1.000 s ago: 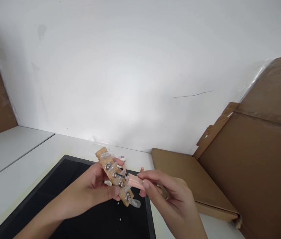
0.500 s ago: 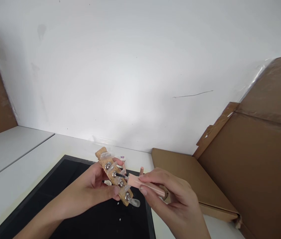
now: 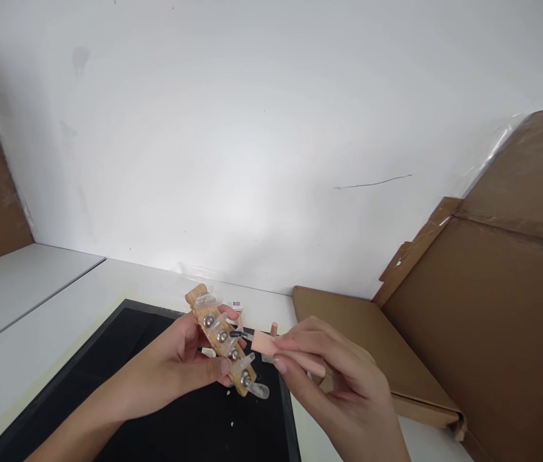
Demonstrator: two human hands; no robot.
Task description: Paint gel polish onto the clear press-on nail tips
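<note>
Left hand: fingers grip wooden strip bearing clear tips. Right hand: fingers pinch pink handle at strip's three o'clock, dark brush pointing nine o'clock.

Passage is available above both hands as far as the white wall, and leftward over the worktop. Between left hand and right hand, the wooden nail-tip stand and pink-handled brush obstruct crossing. Nearer the wearer, a channel runs between the forearms over the black mat. Rightward, the flat cardboard box and upright cardboard panel restrict reach.
</note>
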